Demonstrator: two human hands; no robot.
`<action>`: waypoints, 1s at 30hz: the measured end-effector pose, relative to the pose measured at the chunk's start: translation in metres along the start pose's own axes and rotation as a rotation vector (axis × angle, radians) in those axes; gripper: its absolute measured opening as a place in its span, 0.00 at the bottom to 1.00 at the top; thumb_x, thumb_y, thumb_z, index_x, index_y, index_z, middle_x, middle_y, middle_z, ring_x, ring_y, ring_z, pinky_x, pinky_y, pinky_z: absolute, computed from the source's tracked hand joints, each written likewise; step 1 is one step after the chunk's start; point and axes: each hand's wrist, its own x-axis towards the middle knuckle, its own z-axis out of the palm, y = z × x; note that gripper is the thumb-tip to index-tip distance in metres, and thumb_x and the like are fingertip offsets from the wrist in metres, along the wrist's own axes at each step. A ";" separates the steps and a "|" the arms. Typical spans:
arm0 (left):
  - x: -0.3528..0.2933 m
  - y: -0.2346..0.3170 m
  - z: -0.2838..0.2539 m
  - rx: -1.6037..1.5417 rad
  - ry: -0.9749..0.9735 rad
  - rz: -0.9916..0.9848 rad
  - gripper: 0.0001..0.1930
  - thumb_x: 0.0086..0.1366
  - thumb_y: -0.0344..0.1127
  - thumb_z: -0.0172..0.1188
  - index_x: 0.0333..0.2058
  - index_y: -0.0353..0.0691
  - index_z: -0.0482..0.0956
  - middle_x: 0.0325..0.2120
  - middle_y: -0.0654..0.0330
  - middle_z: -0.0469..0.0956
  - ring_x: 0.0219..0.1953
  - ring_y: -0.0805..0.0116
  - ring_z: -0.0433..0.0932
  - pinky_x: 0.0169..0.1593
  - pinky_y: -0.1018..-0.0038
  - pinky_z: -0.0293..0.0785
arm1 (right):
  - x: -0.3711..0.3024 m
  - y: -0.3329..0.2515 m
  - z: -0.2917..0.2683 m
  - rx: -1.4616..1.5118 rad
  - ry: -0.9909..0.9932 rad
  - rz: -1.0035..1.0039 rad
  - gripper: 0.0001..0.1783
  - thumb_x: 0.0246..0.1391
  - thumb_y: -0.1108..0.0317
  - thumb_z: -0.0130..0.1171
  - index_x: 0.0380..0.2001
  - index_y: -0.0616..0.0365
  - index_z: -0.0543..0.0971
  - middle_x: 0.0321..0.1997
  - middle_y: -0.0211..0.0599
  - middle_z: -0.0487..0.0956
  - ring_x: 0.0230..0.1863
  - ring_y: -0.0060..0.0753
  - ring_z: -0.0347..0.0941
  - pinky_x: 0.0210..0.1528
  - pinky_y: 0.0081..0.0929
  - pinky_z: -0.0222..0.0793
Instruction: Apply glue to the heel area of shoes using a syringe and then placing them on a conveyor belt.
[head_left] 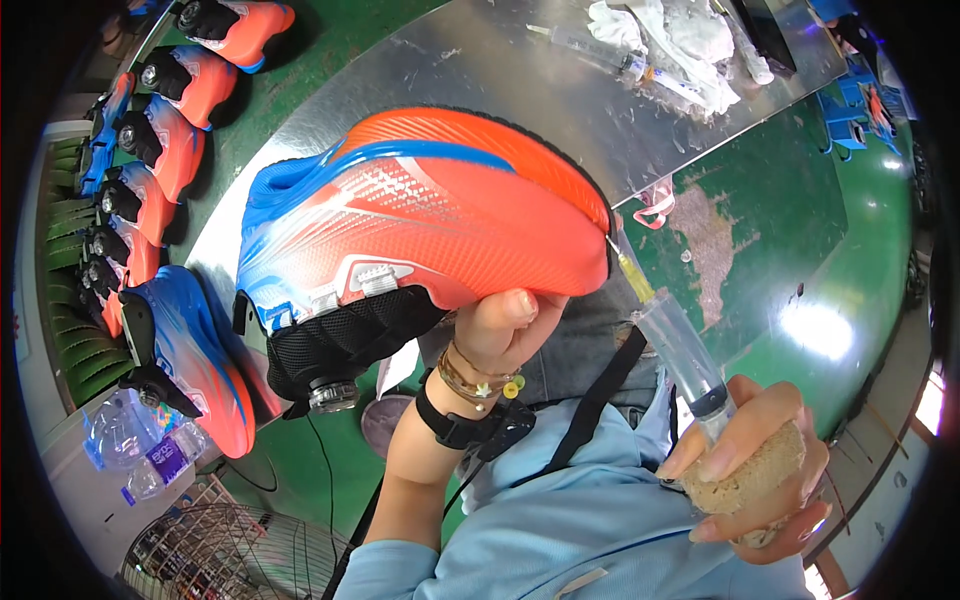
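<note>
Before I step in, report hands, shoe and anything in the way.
Left hand holding orange-and-blue shoe. Right hand gripping syringe and tan lump. Syringe tip at shoe's toe edge, contact unclear. Nothing visible blocking the syringe.

Light-blue shirt (560,530); black wristband (478,428); beaded bracelets (462,386) with yellow charms (513,386).

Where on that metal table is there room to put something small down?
The metal table shows a bare stretch between the held shoe and the syringe lying beyond it. Its far right is crowded with that syringe and white cloth; left, another shoe and plastic bottles take up room.
</note>
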 end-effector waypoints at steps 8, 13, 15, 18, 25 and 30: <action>0.003 0.006 0.033 -0.086 0.046 0.140 0.22 0.58 0.46 0.64 0.48 0.43 0.73 0.43 0.64 0.79 0.47 0.70 0.76 0.68 0.54 0.53 | 0.010 0.036 0.021 0.027 0.139 -0.332 0.23 0.51 0.49 0.46 0.14 0.44 0.83 0.33 0.39 0.73 0.20 0.32 0.73 0.29 0.24 0.57; -0.003 0.031 0.058 -0.146 0.151 0.012 0.17 0.62 0.47 0.60 0.41 0.41 0.76 0.42 0.62 0.79 0.46 0.68 0.77 0.65 0.59 0.61 | 0.017 0.044 0.024 -0.050 0.034 -0.482 0.23 0.55 0.50 0.45 0.16 0.44 0.83 0.35 0.39 0.74 0.22 0.33 0.74 0.25 0.24 0.55; -0.005 0.032 0.066 -0.108 0.223 0.020 0.16 0.63 0.41 0.60 0.46 0.40 0.73 0.41 0.64 0.79 0.44 0.71 0.78 0.56 0.69 0.74 | 0.016 0.046 0.024 -0.078 0.012 -0.462 0.22 0.55 0.52 0.46 0.17 0.45 0.83 0.35 0.38 0.75 0.23 0.34 0.75 0.26 0.25 0.59; -0.003 0.038 0.072 -0.084 0.311 -0.025 0.19 0.63 0.44 0.60 0.47 0.39 0.72 0.44 0.59 0.78 0.44 0.69 0.79 0.54 0.69 0.75 | 0.019 0.054 0.019 -0.093 -0.071 -0.504 0.20 0.55 0.52 0.48 0.18 0.47 0.83 0.36 0.38 0.76 0.25 0.37 0.76 0.27 0.26 0.63; 0.000 0.039 0.079 -0.024 0.404 -0.073 0.18 0.62 0.42 0.61 0.46 0.38 0.73 0.42 0.61 0.78 0.44 0.69 0.79 0.56 0.69 0.74 | 0.020 0.064 0.006 -0.126 -0.170 -0.560 0.18 0.53 0.52 0.53 0.21 0.53 0.80 0.43 0.54 0.78 0.28 0.39 0.72 0.28 0.27 0.70; 0.003 0.036 0.078 -0.012 0.408 -0.063 0.15 0.64 0.40 0.59 0.45 0.38 0.74 0.42 0.61 0.78 0.43 0.70 0.78 0.59 0.66 0.71 | 0.017 0.068 0.000 -0.065 -0.150 -0.555 0.18 0.51 0.50 0.55 0.24 0.53 0.82 0.44 0.52 0.77 0.30 0.39 0.74 0.29 0.28 0.70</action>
